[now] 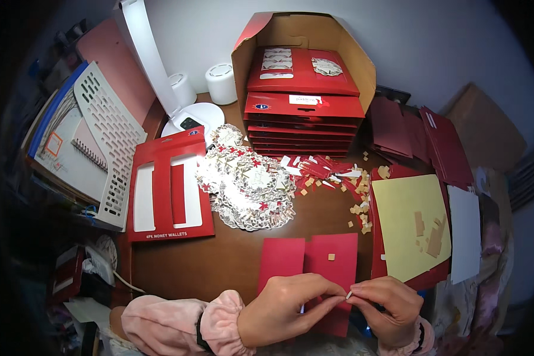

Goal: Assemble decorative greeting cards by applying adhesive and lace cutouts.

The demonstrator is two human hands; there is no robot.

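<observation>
My left hand (291, 308) and my right hand (391, 305) meet over the front of the desk. Their thumbs and forefingers pinch a small pale pad (349, 295), seen edge-on between the fingertips. Beneath them lie two red cards or wallets side by side, a left one (282, 258) and a right one (338, 279), both partly covered by my hands. A tan sticky square (331, 257) sits on the right one. Similar tan squares (362, 210) are scattered farther right, beside a heap of red-and-white tag-like pieces (323, 167).
Die-cut floral paper pieces (252, 184) are piled mid-desk. At left lies a red window package (178, 202); behind stand a lamp (202, 118) and a cardboard box (362, 65) of stacked red packages (305, 110). A yellow sheet (403, 213) with tan scraps lies right, near red folders (448, 145).
</observation>
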